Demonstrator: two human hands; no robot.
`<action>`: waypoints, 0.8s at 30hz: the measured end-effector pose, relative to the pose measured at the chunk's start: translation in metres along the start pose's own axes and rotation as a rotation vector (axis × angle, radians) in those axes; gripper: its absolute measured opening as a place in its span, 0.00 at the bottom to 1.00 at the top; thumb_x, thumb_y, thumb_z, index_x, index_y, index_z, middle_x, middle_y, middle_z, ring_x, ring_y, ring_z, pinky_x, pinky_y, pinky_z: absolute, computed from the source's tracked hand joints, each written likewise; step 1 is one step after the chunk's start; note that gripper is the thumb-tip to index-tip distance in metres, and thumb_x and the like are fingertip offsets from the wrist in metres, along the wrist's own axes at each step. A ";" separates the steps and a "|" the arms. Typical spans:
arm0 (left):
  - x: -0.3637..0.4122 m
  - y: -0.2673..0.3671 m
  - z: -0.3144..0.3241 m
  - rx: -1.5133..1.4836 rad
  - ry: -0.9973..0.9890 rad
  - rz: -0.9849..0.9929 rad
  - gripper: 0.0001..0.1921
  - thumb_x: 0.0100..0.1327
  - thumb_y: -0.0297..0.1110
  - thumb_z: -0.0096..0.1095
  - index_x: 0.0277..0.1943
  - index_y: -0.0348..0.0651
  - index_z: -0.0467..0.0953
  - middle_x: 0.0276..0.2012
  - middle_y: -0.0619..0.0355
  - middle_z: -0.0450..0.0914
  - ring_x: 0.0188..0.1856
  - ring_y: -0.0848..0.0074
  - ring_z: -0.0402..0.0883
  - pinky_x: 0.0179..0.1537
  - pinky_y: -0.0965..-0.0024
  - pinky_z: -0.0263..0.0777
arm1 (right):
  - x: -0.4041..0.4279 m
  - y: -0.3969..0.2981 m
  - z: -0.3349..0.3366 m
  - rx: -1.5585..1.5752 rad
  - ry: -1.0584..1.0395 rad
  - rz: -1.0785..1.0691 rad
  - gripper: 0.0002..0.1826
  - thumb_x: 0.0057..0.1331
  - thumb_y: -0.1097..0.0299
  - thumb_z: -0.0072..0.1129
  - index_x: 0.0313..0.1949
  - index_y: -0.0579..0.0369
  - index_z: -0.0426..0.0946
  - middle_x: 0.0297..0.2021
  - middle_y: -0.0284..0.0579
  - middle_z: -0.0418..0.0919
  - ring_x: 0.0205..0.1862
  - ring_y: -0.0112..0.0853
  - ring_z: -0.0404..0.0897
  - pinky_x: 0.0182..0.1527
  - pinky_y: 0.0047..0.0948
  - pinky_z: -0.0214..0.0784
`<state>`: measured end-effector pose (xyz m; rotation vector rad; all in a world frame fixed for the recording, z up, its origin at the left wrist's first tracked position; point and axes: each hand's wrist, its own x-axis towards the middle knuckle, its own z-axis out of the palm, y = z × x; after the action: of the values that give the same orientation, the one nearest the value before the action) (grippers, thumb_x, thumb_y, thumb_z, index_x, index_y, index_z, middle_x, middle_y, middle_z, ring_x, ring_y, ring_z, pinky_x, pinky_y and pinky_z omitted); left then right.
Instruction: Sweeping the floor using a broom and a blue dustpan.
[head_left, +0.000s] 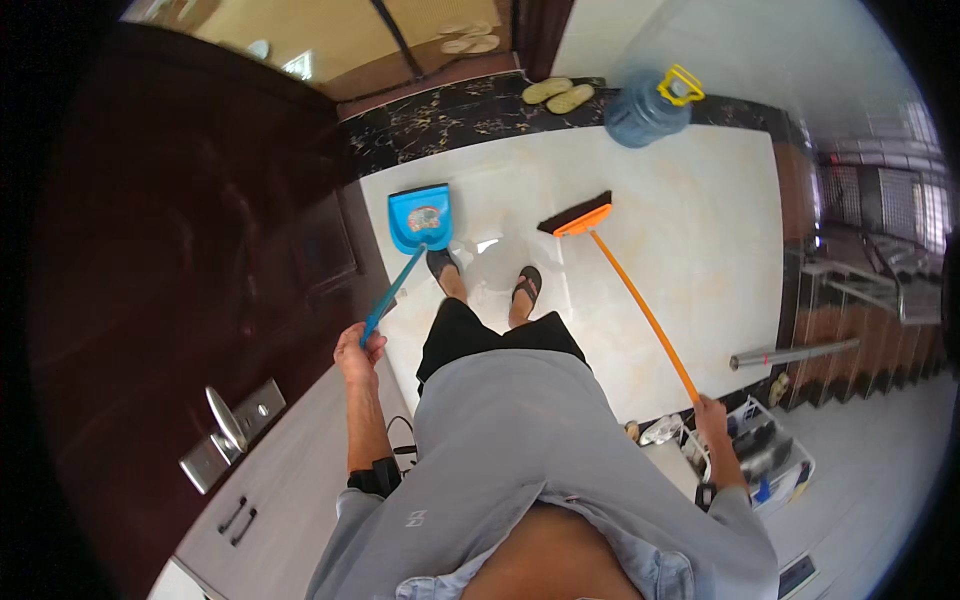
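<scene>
My left hand grips the upper end of the blue handle of a long-handled dustpan. Its pan, marked with a sticker, rests on the tiled floor beside my left foot, its dark-lipped edge facing away from me. Out to the right, my right hand holds the top of the orange stick of a broom. The broom's head, orange with dark bristles, is ahead and to the right of my feet. A stretch of floor separates the bristles from the dustpan.
A dark wooden door stands on the left above a pale cabinet. Ahead, slippers and a blue water jug are near the black marble threshold. To the right are a white rack, a metal tube and stairs.
</scene>
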<state>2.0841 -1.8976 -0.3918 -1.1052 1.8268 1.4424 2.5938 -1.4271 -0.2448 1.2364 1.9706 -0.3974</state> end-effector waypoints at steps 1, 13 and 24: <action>-0.006 -0.006 -0.003 -0.009 0.014 -0.025 0.11 0.67 0.35 0.50 0.43 0.40 0.76 0.30 0.55 0.82 0.24 0.75 0.82 0.21 0.78 0.72 | -0.006 0.005 -0.012 0.012 -0.011 -0.003 0.17 0.65 0.59 0.48 0.46 0.53 0.79 0.31 0.60 0.80 0.37 0.53 0.80 0.37 0.46 0.72; -0.094 -0.083 0.012 -0.015 0.159 -0.171 0.12 0.64 0.34 0.54 0.43 0.34 0.76 0.33 0.51 0.81 0.25 0.70 0.84 0.24 0.75 0.75 | 0.339 -0.301 0.087 0.075 -0.014 -0.705 0.20 0.70 0.54 0.42 0.45 0.55 0.76 0.33 0.54 0.80 0.36 0.50 0.80 0.40 0.46 0.71; -0.113 -0.193 0.045 -0.012 0.204 -0.265 0.11 0.67 0.34 0.55 0.45 0.36 0.79 0.37 0.52 0.80 0.28 0.70 0.85 0.26 0.76 0.76 | 0.475 -0.504 0.106 -0.329 -0.422 -0.588 0.13 0.66 0.69 0.45 0.28 0.61 0.77 0.25 0.51 0.81 0.21 0.41 0.82 0.27 0.39 0.77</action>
<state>2.3049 -1.8405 -0.4077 -1.4849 1.7265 1.2247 2.0894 -1.4358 -0.7309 0.3146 1.8932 -0.5421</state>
